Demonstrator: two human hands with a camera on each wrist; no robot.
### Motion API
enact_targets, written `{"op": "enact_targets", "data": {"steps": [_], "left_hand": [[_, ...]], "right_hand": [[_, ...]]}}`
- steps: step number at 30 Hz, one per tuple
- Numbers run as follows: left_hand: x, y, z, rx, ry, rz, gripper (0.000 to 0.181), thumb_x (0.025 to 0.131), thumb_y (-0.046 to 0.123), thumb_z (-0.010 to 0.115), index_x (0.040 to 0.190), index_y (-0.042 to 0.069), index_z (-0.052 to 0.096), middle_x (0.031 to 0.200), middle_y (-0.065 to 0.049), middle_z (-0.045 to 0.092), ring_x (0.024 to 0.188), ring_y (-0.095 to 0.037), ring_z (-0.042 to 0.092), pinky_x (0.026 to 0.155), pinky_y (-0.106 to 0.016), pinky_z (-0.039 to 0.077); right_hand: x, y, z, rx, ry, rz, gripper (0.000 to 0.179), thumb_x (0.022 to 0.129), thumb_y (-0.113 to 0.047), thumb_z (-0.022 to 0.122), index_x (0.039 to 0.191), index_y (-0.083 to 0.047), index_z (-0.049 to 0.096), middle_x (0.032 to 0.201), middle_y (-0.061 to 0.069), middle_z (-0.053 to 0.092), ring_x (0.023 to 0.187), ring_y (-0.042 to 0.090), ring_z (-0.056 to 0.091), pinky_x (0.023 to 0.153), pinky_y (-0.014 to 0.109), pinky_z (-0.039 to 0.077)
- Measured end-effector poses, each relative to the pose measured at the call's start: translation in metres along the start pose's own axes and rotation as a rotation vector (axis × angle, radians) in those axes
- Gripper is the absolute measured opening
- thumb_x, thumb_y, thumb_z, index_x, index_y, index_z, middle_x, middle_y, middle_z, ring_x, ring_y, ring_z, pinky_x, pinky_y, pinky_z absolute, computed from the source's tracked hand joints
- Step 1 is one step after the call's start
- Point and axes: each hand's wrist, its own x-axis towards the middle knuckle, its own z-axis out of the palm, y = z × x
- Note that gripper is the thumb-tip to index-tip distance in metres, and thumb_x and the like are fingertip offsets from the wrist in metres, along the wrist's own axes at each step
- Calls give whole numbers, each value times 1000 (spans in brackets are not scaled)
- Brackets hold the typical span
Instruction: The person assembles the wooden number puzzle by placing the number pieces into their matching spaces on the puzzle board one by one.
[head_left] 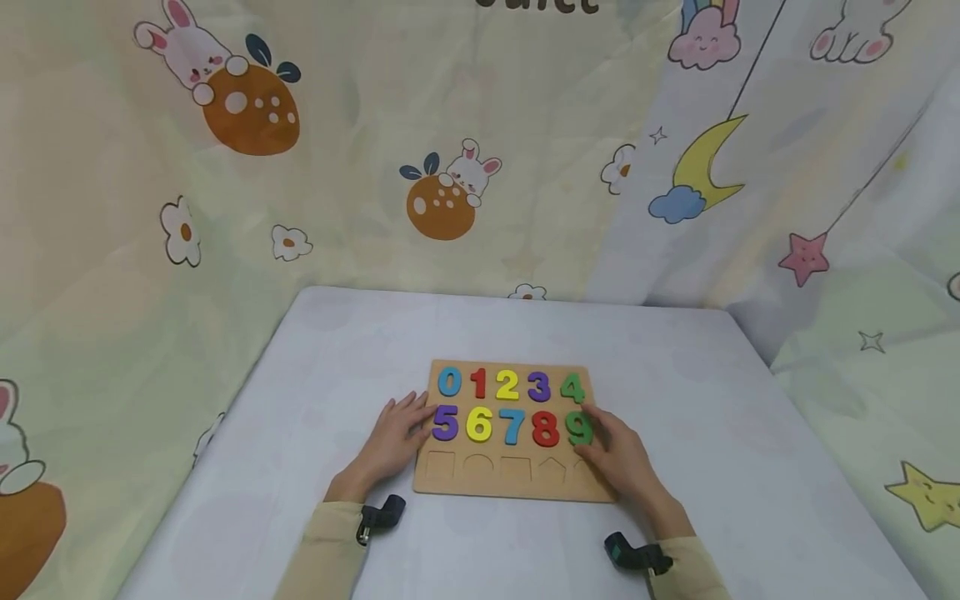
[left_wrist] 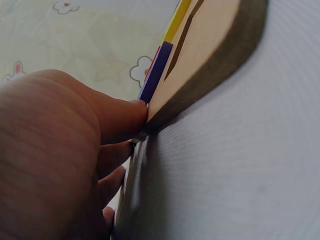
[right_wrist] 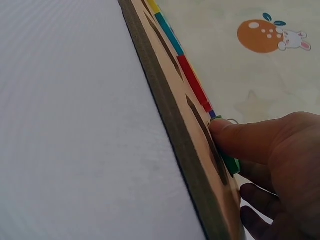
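A wooden number board [head_left: 480,475] lies flat on the white table, with two rows of coloured numbers from 0 to 9. My left hand [head_left: 393,433] rests along its left edge, fingers fairly straight. In the left wrist view the thumb [left_wrist: 127,117] touches the board's edge right beside the purple number 5 [left_wrist: 156,70]. On the right, my right hand [head_left: 626,458] pinches the green number 9 [head_left: 578,428] between thumb and index finger, the 9 sitting in the lower row. The red number 8 [head_left: 545,429] and green number 4 [head_left: 572,388] are close by.
Along the board's near side runs a row of shape outlines [head_left: 515,469], the rightmost partly hidden by my right hand. A patterned cloth [head_left: 345,192] hangs behind the white table [head_left: 360,333]. Dark wrist cameras [head_left: 382,514] sit at both cuffs.
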Motion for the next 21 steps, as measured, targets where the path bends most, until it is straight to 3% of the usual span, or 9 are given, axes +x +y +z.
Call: {"op": "enact_targets", "data": {"steps": [21], "left_hand": [[1,-2,1,14,-24,-18,44,98,21,59,141,14,54,156,-6,35,148,-27,21,122,-48,3]], "right_hand": [[-4,1,0,70,14,-7,63,83,-10,76,140,-4,49,142,17,51,135,37,43,112,53,34]]}}
